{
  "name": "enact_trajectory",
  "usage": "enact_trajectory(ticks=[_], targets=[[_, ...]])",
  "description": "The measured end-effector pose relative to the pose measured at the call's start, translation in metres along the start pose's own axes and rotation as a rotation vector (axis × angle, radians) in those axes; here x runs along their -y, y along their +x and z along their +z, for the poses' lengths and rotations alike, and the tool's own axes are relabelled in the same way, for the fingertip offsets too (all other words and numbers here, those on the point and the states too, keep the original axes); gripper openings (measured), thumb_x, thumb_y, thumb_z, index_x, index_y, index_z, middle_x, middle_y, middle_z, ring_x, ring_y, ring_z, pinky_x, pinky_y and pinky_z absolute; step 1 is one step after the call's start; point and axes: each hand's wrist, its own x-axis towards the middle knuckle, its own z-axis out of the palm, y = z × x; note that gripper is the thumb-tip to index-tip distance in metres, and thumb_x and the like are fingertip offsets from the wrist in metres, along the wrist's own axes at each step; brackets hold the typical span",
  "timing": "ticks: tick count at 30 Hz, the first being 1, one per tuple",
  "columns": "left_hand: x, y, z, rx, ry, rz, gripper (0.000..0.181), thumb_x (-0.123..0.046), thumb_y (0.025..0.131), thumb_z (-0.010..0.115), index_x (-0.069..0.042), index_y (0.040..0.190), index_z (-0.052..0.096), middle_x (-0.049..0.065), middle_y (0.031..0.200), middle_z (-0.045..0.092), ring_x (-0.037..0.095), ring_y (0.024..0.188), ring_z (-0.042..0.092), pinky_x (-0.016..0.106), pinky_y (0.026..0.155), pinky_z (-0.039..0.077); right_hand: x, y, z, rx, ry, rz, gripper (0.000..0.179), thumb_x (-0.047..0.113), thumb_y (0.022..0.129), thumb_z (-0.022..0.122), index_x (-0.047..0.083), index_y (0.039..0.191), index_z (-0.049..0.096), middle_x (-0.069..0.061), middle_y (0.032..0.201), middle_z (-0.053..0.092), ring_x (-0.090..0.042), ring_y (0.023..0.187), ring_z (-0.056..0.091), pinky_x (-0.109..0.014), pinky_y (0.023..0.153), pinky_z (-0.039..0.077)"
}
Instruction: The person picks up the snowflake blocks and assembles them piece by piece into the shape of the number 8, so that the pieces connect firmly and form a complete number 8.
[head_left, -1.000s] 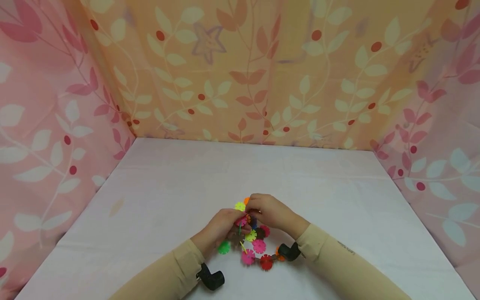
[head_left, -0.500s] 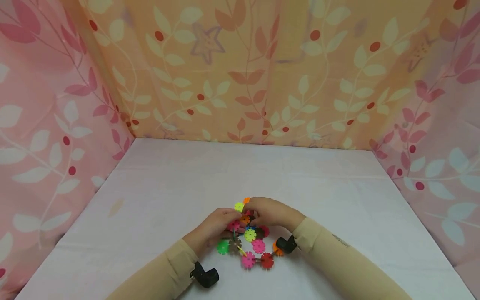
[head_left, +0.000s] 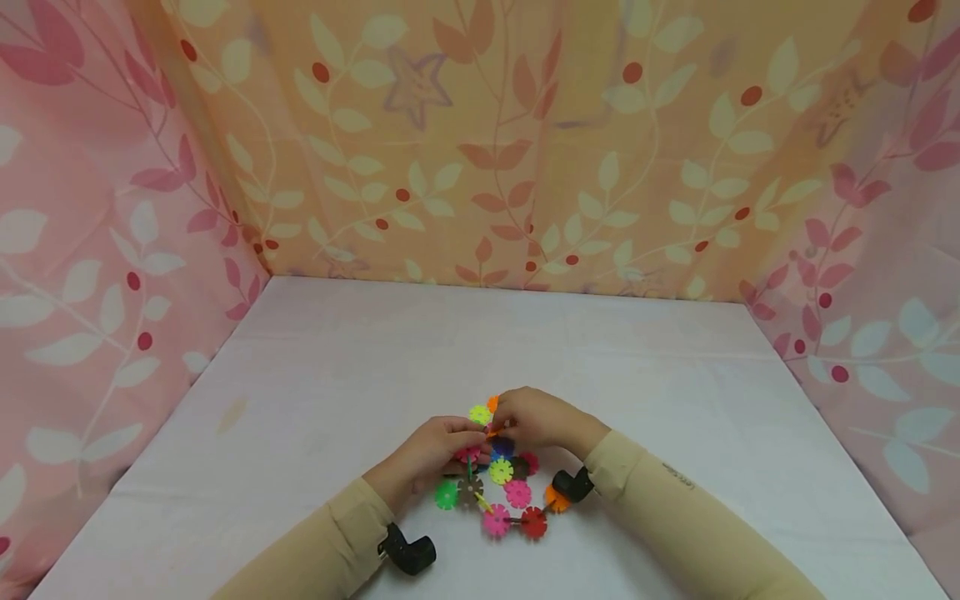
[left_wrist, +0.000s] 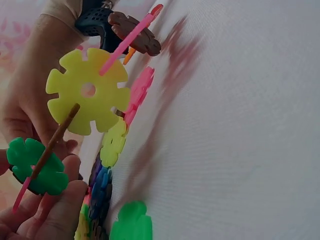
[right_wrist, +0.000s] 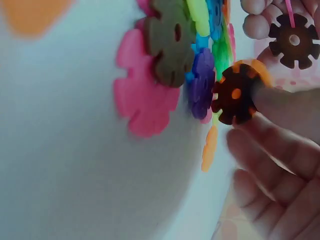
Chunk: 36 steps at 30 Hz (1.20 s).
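Notched, flower-shaped plastic discs are slotted together in a chain. My left hand [head_left: 435,448] holds one end of it; in the left wrist view a green disc [left_wrist: 42,170] sits at its fingers. From there the chain runs through an edge-on brown disc [left_wrist: 56,142] to a yellow disc [left_wrist: 67,90]. Close against the left fingertips, my right hand [head_left: 551,419] pinches a dark brown disc [right_wrist: 232,95] with an orange disc [right_wrist: 262,70] behind it. Another brown disc [right_wrist: 295,42] shows at the left hand's fingers in the right wrist view.
Loose discs lie on the white tabletop [head_left: 375,350] beneath the hands, among them a pink disc [right_wrist: 142,100], a purple disc [right_wrist: 201,82] and a green disc [head_left: 447,495]. The chain's red disc [head_left: 534,523] is nearest the front. Floral curtains [head_left: 495,167] surround the table.
My left hand has moved slightly left with its end of the chain. Between the hands, the orange disc turned to face upward, then tilted nearly edge-on as the right hand rose a little.
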Motion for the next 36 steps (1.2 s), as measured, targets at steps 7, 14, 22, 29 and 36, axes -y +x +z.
enact_trajectory(ticks=[7,14,22,29,36], targets=[[-0.001,0.002,-0.002,-0.024,0.057,0.015,0.033,-0.027,0.087,0.062,-0.002,0.109,0.064,0.011,0.091,0.069,0.02,0.085,0.066,0.033,0.074,0.053,-0.006,-0.006,-0.006,-0.14,0.061,0.076,0.005,0.014,0.081,0.069,0.014,0.078,0.073,0.01,0.074,0.059,-0.006,0.069,0.052,-0.022,0.067,0.046],[-0.003,0.002,0.0,-0.04,0.067,0.013,0.036,-0.03,0.084,0.065,-0.004,0.108,0.065,0.011,0.093,0.069,0.02,0.088,0.066,0.033,0.078,0.052,-0.005,-0.009,-0.01,-0.225,0.167,0.202,0.009,0.02,0.08,0.071,0.016,0.071,0.069,0.009,0.071,0.056,-0.008,0.064,0.048,-0.021,0.057,0.044],[-0.005,0.001,0.001,-0.024,0.077,0.033,0.037,-0.03,0.084,0.065,-0.003,0.11,0.064,0.011,0.095,0.069,0.02,0.09,0.065,0.033,0.081,0.051,-0.001,-0.011,-0.01,-0.244,0.441,0.294,0.019,0.02,0.088,0.061,0.013,0.071,0.062,0.004,0.061,0.055,-0.016,0.054,0.052,-0.025,0.049,0.042],[-0.007,0.001,0.0,-0.008,0.044,0.049,0.038,-0.023,0.087,0.062,0.001,0.116,0.06,0.013,0.098,0.068,0.021,0.091,0.066,0.034,0.083,0.05,0.003,-0.012,-0.01,-0.173,0.669,0.253,0.019,0.014,0.093,0.052,0.005,0.078,0.06,-0.006,0.059,0.053,-0.028,0.051,0.049,-0.024,0.047,0.04],[-0.005,0.002,-0.001,0.007,0.044,0.054,0.038,-0.024,0.088,0.061,0.0,0.117,0.059,0.011,0.098,0.068,0.02,0.092,0.065,0.035,0.085,0.049,0.001,-0.014,-0.007,-0.141,0.687,0.224,0.022,0.013,0.095,0.047,0.006,0.078,0.058,-0.004,0.058,0.051,-0.018,0.049,0.045,-0.023,0.047,0.039]])
